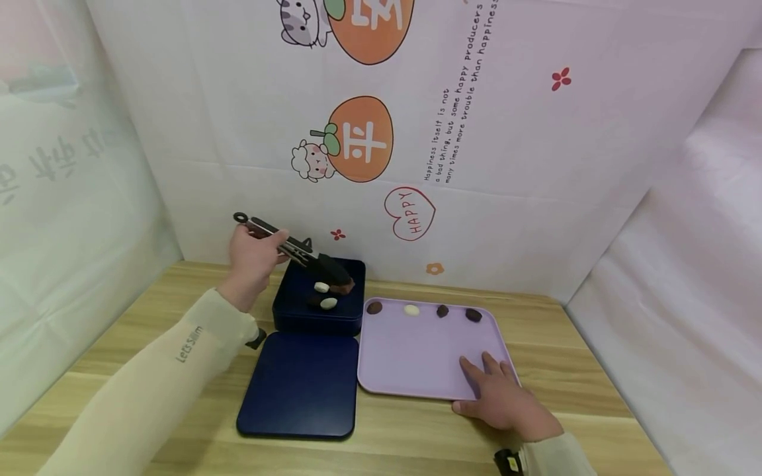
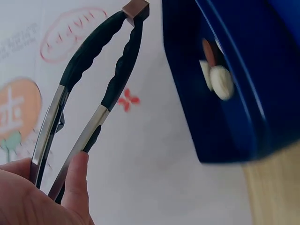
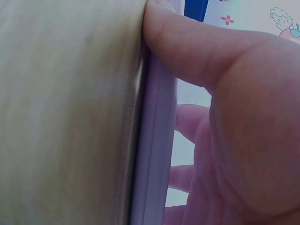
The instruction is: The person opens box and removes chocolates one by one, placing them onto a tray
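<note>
My left hand point(image 1: 253, 260) grips a pair of black-and-silver tongs point(image 1: 293, 250), tilted down over a dark blue tin box point(image 1: 318, 324). Between the tong tips a brown chocolate cube point(image 2: 136, 11) is pinched, clearly seen in the left wrist view. White chocolates point(image 1: 328, 303) and a dark piece lie inside the box; the tongs partly cover its interior. Fingers spread, my right hand point(image 1: 499, 395) rests on the front right edge of a lilac tray point(image 1: 411, 360). Along the tray's far side sit several chocolates, among them a white one point(image 1: 411, 309) and a dark one point(image 1: 473, 315).
A flat dark blue lid point(image 1: 297, 387) lies in front of the box, left of the tray. All stand on a wood-grain table point(image 1: 417, 436). Behind rises a printed white cloth point(image 1: 506, 218), with more cloth hanging at both sides.
</note>
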`<state>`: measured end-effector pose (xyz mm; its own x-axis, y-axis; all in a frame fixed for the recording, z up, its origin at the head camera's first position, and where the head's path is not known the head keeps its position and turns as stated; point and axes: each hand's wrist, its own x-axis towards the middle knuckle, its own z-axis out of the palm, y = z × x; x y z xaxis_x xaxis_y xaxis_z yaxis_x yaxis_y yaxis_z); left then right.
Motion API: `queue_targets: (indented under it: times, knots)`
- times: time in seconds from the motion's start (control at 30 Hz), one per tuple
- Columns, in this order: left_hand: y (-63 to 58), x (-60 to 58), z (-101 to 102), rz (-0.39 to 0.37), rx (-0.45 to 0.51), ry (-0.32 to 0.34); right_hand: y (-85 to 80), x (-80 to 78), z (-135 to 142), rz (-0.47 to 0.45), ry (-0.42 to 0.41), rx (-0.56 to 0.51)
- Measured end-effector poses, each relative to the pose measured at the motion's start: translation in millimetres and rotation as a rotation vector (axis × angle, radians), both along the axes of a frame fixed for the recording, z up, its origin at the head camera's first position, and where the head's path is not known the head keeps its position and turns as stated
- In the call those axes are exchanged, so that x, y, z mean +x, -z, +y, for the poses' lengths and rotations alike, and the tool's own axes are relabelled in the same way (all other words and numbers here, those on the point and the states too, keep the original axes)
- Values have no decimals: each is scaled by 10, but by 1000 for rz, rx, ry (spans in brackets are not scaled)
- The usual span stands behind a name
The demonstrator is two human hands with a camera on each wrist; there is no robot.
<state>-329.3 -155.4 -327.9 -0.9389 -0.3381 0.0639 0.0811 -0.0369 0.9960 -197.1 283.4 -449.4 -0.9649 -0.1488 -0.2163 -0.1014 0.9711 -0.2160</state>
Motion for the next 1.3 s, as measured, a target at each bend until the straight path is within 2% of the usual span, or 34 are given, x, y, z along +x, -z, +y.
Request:
queue_targets:
  times: [0.2, 0.33, 0.43, 0.6, 0.77, 1.0, 1.3]
  knots:
    - [-86, 90, 347, 68, -127, 48, -3, -2, 1, 3, 1, 14]
    - [-107, 163, 562, 109, -303, 74, -12, 3, -1, -3, 2, 15]
    - [-87, 216, 714, 186, -420, 86, -14, 0, 0, -7, 1, 11]
    - [-17, 283, 963, 324, -478, 130, -6, -4, 7, -2, 2, 15]
    - [66, 366, 1169, 392, -588, 154, -15, 1, 2, 0, 5, 16]
    - [149, 470, 1304, 456, -712, 172, -49, 9, -9, 3, 3, 20]
    - [267, 486, 1324, 447, -777, 162, -98, 38, -36, -1, -2, 18]
